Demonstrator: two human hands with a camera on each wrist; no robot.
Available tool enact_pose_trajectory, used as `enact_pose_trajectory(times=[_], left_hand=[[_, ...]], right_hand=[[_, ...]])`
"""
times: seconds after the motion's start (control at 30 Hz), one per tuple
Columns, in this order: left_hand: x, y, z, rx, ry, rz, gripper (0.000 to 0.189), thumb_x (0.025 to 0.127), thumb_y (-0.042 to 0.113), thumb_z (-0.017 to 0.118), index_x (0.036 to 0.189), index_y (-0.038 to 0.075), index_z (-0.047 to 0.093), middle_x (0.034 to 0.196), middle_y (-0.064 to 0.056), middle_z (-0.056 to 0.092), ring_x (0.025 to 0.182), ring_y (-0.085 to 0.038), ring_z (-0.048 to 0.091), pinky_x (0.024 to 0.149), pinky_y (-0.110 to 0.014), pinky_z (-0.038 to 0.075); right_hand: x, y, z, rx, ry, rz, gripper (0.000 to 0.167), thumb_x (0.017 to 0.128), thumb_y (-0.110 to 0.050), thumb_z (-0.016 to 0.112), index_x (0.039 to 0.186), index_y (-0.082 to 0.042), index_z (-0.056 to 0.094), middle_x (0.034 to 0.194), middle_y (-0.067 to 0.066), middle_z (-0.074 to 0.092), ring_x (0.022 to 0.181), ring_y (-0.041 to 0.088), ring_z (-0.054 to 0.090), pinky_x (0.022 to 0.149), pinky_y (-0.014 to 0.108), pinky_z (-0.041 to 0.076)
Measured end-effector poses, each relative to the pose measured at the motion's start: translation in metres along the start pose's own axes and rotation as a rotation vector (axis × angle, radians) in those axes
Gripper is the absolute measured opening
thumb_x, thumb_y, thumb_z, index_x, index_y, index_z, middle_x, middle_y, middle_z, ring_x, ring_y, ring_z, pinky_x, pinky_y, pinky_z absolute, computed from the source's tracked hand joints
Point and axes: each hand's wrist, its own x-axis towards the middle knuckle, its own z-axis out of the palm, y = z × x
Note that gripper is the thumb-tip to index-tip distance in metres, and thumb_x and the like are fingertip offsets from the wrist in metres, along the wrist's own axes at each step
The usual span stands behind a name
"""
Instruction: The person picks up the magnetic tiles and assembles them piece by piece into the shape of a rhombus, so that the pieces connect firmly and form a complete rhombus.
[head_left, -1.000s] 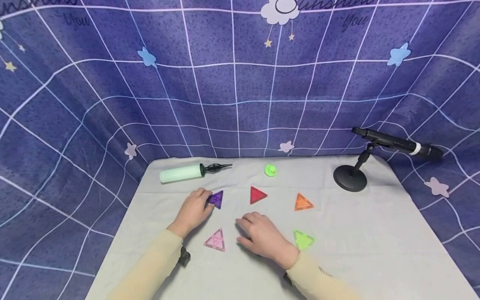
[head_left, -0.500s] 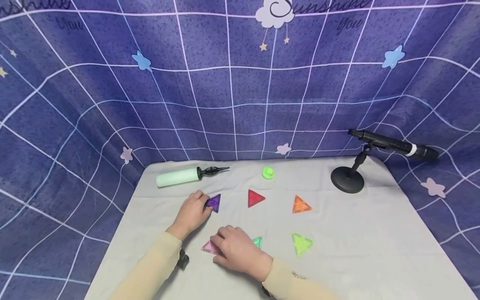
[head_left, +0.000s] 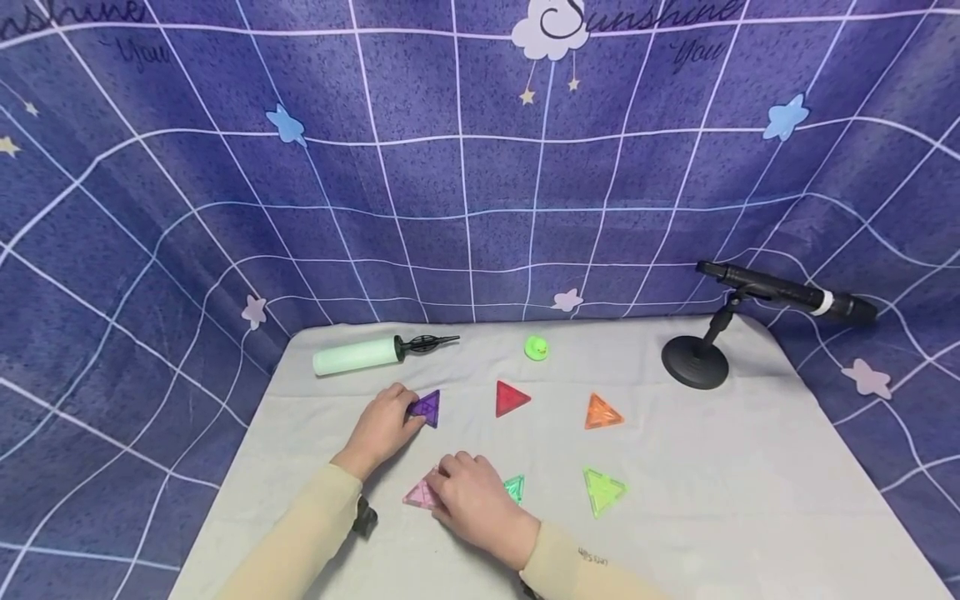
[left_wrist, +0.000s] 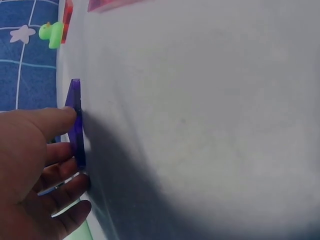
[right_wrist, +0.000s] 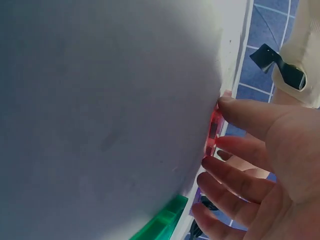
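With thumb and fingertips, my left hand (head_left: pixel 382 427) (left_wrist: pixel 25 165) pinches a purple triangular magnetic tile (head_left: pixel 430 408) (left_wrist: pixel 77 95) at its left side; it lies on the cloth. Nearer to me, my right hand (head_left: pixel 480 504) (right_wrist: pixel 270 165) pinches a pink triangular magnetic tile (head_left: pixel 420 495) (right_wrist: pixel 213 129), covering its right part. Just right of that hand a teal-green tile (head_left: pixel 515 487) (right_wrist: pixel 165 220) is partly hidden by it. A red tile (head_left: pixel 511 399), an orange tile (head_left: pixel 602 412) and a lime-green tile (head_left: pixel 602 491) lie apart, untouched.
Along the back of the white-covered table (head_left: pixel 750 500) stand a pale green hand pump (head_left: pixel 357 357), a green rubber duck (head_left: pixel 536 348) and a black microphone on a round stand (head_left: pixel 695 362). Blue patterned curtain (head_left: pixel 420 183) rises behind and at both sides.
My right hand has moved left from the middle of the table and taken hold of the pink tile, uncovering part of the teal-green one. My left hand stays at the purple tile.
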Motion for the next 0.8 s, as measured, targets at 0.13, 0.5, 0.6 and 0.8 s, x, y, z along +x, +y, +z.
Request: enact_pose_trajectory(times=[0.13, 0.5, 0.6, 0.8], left_hand=[[-0.001, -0.002, 0.001, -0.026, 0.004, -0.012, 0.037, 0.087, 0.021, 0.086, 0.113, -0.001, 0.070, 0.105, -0.011, 0.064, 0.096, -0.032, 0.065, 0.090, -0.050, 0.052], [-0.007, -0.001, 0.002, -0.086, 0.015, -0.083, 0.033, 0.087, 0.018, 0.086, 0.105, 0.004, 0.062, 0.098, -0.009, 0.061, 0.083, -0.021, 0.058, 0.082, -0.046, 0.053], [-0.009, -0.001, 0.002, -0.089, 0.009, -0.101, 0.032, 0.088, 0.015, 0.085, 0.105, 0.005, 0.060, 0.097, -0.008, 0.061, 0.084, -0.021, 0.058, 0.081, -0.045, 0.053], [-0.013, -0.003, 0.001, -0.076, 0.008, -0.128, 0.030, 0.089, 0.009, 0.082, 0.107, 0.006, 0.059, 0.099, -0.008, 0.062, 0.090, -0.026, 0.064, 0.085, -0.047, 0.054]], right_hand=[[0.000, 0.001, -0.001, 0.000, 0.008, 0.010, 0.031, 0.083, -0.044, 0.088, 0.100, -0.021, 0.079, 0.100, -0.005, 0.068, 0.088, 0.012, 0.060, 0.068, 0.028, 0.046], [0.004, 0.008, 0.000, -0.051, 0.001, 0.056, 0.017, 0.084, -0.036, 0.087, 0.089, -0.021, 0.081, 0.096, -0.007, 0.071, 0.085, 0.013, 0.062, 0.066, 0.030, 0.046], [0.006, 0.011, 0.001, -0.041, -0.010, 0.067, 0.017, 0.084, -0.036, 0.087, 0.090, -0.021, 0.082, 0.098, -0.007, 0.071, 0.086, 0.014, 0.063, 0.066, 0.030, 0.047], [0.009, 0.017, 0.002, -0.032, -0.009, 0.069, 0.019, 0.084, -0.038, 0.088, 0.091, -0.021, 0.082, 0.100, -0.006, 0.071, 0.087, 0.015, 0.063, 0.065, 0.030, 0.047]])
